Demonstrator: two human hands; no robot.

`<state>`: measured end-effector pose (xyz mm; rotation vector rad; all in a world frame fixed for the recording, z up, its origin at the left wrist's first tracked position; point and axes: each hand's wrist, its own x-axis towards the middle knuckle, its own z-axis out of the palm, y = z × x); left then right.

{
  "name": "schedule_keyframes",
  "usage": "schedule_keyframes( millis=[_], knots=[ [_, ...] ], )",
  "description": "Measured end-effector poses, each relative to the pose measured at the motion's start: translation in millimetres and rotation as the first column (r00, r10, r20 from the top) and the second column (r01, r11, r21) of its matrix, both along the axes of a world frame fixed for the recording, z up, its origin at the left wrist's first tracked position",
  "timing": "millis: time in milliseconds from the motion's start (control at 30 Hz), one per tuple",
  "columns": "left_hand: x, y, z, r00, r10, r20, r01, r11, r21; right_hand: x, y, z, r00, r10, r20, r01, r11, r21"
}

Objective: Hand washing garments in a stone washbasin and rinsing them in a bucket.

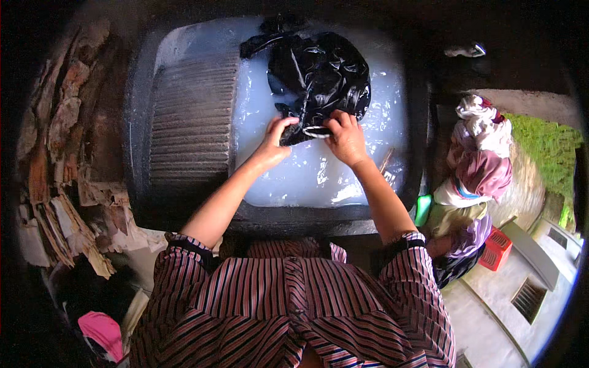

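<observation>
At the far left, rough brown slabs of bark and split wood (67,110) stand stacked, with a bright pink cloth (103,334) below them near the lower edge. Next comes a wide black wash sink (288,214) with rounded corners; its left part is a grey ridged scrubbing board (193,116), and its right part holds cloudy, bluish-white water (294,178).

A person in a striped shirt (245,294) of dark, pink and white lines reaches over the sink. The left hand (273,146) is pinched on the near edge of a wet, shiny black garment (331,76), which lies bunched in the water right of the board and spreads away from the person. The right hand (348,140), a little apart from the left, is clamped on the same edge, beside a narrow white strip (316,132); whether that strip bears lettering is too small to tell.

Just beyond the sink's right side are a bright green plastic object (423,210) and a heap of white, mauve and lilac laundry (485,168). Farther right are a red plastic basket (494,249) with slotted sides and green grass (543,144).
</observation>
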<state>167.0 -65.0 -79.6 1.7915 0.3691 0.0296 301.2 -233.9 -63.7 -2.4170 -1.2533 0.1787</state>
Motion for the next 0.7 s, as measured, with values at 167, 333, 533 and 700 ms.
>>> schedule_keyframes(
  millis=[167,333,533,700],
  knots=[
    [18.3,4.7,-17.2,0.994,0.098,0.042,-0.107,0.940,0.325,18.4,15.6,6.8,0.982,-0.126,-0.142,0.111,0.987,-0.113],
    [44.4,16.0,-6.4,0.856,0.510,-0.081,-0.494,0.855,0.156,49.4,-7.4,-1.5,0.917,-0.230,0.327,0.317,0.916,-0.244],
    [84.4,-10.0,18.1,0.600,0.704,-0.379,-0.680,0.200,-0.705,42.4,8.2,-47.8,0.732,-0.665,-0.146,0.665,0.745,-0.059],
    [46.0,33.0,-2.7,0.985,0.102,-0.136,0.021,0.723,0.690,22.1,26.7,-54.2,0.937,-0.195,0.290,0.269,0.933,-0.241]
  ],
)
